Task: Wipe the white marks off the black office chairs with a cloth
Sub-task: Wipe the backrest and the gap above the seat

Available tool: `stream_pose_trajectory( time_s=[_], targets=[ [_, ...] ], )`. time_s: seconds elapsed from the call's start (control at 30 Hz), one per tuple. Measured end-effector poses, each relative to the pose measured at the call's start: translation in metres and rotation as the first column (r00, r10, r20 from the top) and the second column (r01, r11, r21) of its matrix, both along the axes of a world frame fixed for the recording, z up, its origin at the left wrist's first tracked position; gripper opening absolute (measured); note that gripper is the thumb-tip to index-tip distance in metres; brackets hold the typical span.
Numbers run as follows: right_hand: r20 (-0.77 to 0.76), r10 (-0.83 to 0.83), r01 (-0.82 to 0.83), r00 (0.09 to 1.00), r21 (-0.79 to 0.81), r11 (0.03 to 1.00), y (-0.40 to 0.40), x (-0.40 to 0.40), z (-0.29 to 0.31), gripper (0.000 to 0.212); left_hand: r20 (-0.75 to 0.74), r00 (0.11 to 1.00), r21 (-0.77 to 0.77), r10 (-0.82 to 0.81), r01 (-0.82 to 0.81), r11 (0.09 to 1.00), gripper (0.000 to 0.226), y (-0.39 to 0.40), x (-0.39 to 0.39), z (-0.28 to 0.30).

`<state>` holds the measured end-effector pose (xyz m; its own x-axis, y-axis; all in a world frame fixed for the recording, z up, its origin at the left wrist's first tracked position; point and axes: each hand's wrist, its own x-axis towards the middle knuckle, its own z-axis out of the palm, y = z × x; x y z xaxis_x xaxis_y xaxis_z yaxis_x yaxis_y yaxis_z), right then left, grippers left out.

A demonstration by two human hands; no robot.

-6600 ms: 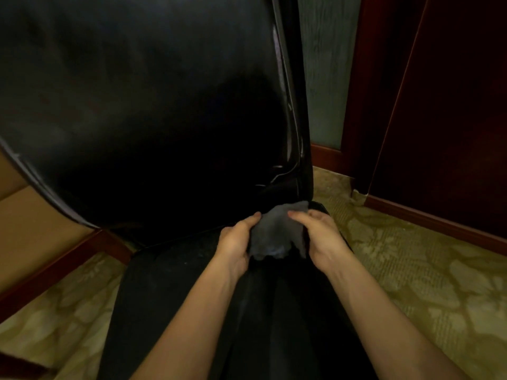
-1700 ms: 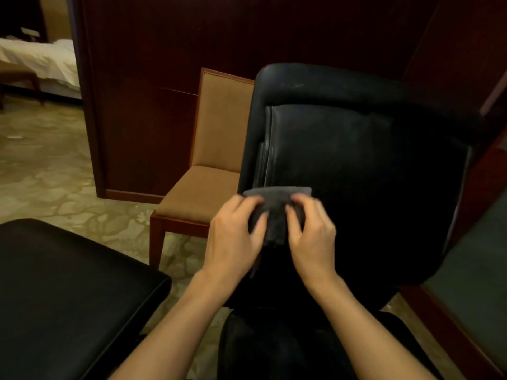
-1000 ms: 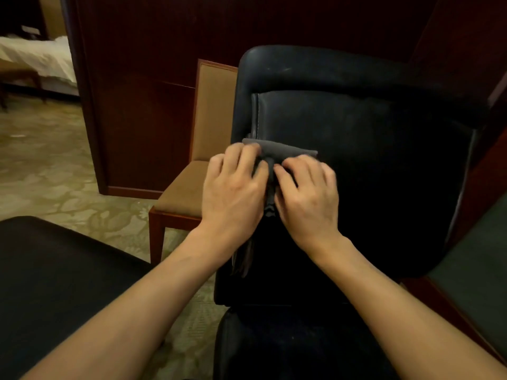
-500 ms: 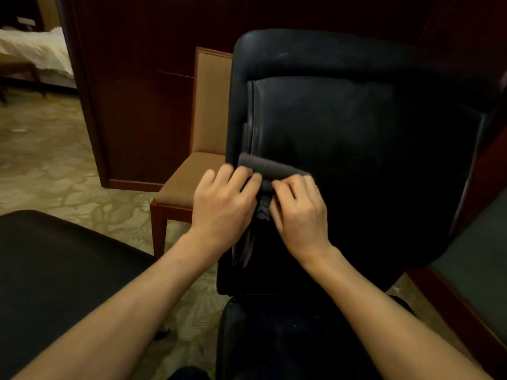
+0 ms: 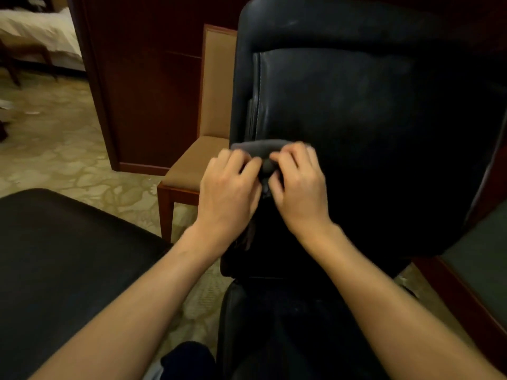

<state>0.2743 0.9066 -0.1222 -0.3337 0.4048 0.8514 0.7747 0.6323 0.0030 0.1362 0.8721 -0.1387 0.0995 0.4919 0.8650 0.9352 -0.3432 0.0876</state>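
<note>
Grey cloth (image 5: 260,150), bunched, pinched between my left hand (image 5: 229,187) and right hand (image 5: 297,185), fingers curled, against the black office chair (image 5: 370,133) backrest's left seam; it has slid lower than half a second ago; wiping continues downward.

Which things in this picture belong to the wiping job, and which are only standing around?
Belong to the job:
- grey cloth, held by left hand and right hand
- black office chair, cloth pressed on its backrest
- second black chair seat, bottom left

Only standing around:
- tan wooden chair
- bed, far left
- patterned carpet
- dark wood wall panel
</note>
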Motion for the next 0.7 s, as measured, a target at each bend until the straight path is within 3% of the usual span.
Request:
stream_pose_trajectory(
  time_s=[0.13,0.27,0.33,0.53,0.7],
  targets=[
    [-0.023,0.028,-0.030,0.999,-0.086,0.996,-0.022,0.008,-0.071,0.019,0.057,0.997,-0.090,-0.052,0.057,0.994,0.022,-0.022,0.003,-0.069],
    [0.122,0.045,-0.020,0.992,-0.200,0.980,-0.041,0.014,-0.107,0.013,0.176,0.981,-0.210,-0.079,0.116,0.971,0.023,-0.038,0.011,-0.120],
    [0.118,0.065,-0.040,0.991,-0.196,0.980,-0.043,0.017,-0.098,0.012,0.230,0.969,-0.202,-0.089,0.137,0.970,0.023,-0.042,0.015,-0.113],
    [-0.051,0.045,-0.041,0.998,0.065,0.997,-0.021,0.007,-0.009,0.021,0.385,0.918,0.052,-0.093,0.079,0.996,0.021,-0.023,0.025,-0.028],
    [-0.031,0.022,-0.021,0.999,0.025,0.999,-0.009,0.001,-0.036,0.023,0.406,0.912,0.018,-0.053,0.050,0.999,0.023,-0.015,0.028,-0.054]
  ],
)
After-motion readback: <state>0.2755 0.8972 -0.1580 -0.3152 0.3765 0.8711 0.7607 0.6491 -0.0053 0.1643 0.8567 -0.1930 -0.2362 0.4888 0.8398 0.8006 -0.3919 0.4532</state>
